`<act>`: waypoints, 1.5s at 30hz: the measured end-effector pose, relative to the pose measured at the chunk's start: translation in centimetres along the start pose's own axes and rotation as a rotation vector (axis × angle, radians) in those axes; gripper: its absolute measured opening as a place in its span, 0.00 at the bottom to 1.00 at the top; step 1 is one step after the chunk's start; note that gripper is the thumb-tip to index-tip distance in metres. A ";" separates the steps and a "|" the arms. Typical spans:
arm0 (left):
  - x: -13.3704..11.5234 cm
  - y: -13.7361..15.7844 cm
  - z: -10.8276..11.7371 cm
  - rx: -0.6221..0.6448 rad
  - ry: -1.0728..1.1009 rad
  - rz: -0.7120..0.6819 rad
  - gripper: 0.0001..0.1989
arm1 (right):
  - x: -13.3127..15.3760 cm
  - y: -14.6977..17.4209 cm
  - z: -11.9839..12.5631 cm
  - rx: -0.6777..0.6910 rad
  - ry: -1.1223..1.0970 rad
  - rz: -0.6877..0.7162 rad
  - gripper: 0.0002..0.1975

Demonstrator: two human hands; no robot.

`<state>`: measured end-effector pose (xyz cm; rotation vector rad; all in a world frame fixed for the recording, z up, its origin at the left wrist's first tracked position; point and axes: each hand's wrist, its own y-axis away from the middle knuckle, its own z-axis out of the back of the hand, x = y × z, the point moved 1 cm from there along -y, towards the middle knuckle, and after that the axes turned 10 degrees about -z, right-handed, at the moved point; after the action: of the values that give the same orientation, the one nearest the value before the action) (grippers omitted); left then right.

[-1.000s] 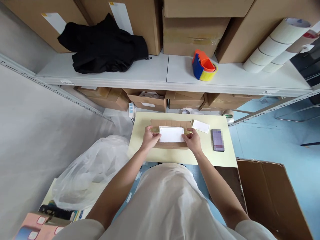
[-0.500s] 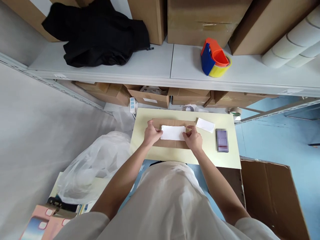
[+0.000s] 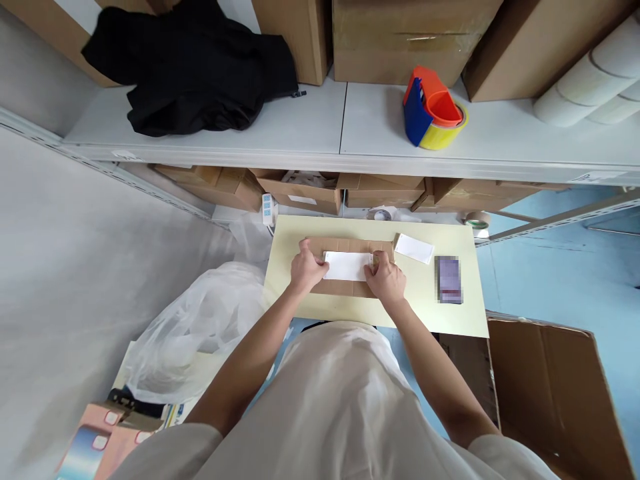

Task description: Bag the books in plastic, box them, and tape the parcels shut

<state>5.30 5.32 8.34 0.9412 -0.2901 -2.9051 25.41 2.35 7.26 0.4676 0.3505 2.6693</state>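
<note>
On the pale yellow table top lies a brown cardboard piece, with a flat white rectangular pack over its middle. My left hand is closed at the pack's left end, thumb against the white edge and knuckles over the cardboard. At the opposite end my right hand has its thumb and bent fingers pinched at the pack's right edge. Whether the fingers also grip the cardboard is hidden. A second white pack rests right of the cardboard, and beyond it a pixelated purple rectangular item.
A shelf crosses ahead, bearing a black garment, an orange-and-blue tape dispenser and white rolls. Cartons stand below it. Clear plastic bags are at left; an open cardboard box is at right.
My right hand's fingers have curled in closer to the white pack's right end. The left hand keeps its place at the other end. The whole view has shifted slightly.
</note>
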 end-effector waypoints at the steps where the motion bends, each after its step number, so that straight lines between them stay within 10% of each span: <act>1: -0.1 0.0 0.1 -0.002 -0.030 -0.001 0.39 | 0.0 0.0 -0.1 -0.009 0.017 0.005 0.20; 7: 1.6 0.5 1.1 -0.079 -0.161 -0.043 0.38 | -1.6 0.3 -0.4 -0.078 -0.014 0.089 0.19; 11: 2.2 2.2 0.9 -0.159 -0.219 -0.476 0.21 | -2.6 1.6 -0.3 -0.246 -0.123 0.378 0.21; 15: 0.7 2.9 -1.3 0.061 -0.342 -0.815 0.22 | -0.7 2.2 -1.5 -0.170 -0.050 0.654 0.32; 25: 1.7 2.5 -2.5 0.181 -0.485 -0.643 0.38 | -1.8 2.1 -2.9 -0.191 0.172 0.339 0.38; 31: 2.6 5.3 -2.3 0.307 -0.420 -0.887 0.37 | -0.7 4.7 -3.3 -0.125 0.221 0.597 0.39; 45: 3.6 2.6 -1.3 0.105 -0.377 -0.677 0.34 | -3.5 5.2 -4.0 -0.209 0.205 0.411 0.36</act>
<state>3.16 2.12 5.79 0.5671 -0.1646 -3.7274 25.10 -4.42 4.29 0.2182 0.0287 3.1204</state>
